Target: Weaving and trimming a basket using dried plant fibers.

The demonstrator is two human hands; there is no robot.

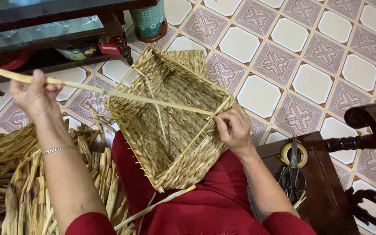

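Left hand (35, 96) grips a straw strand (109, 92) pulled taut — right hand (233, 129) pinches it at the basket (170, 126) rim.

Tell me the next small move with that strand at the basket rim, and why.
Probably draw the strand fully taut. The left hand holds it stretched out to the side, while the right hand pinches where it meets the rim of the woven basket; snugging it there would seat the stitch.
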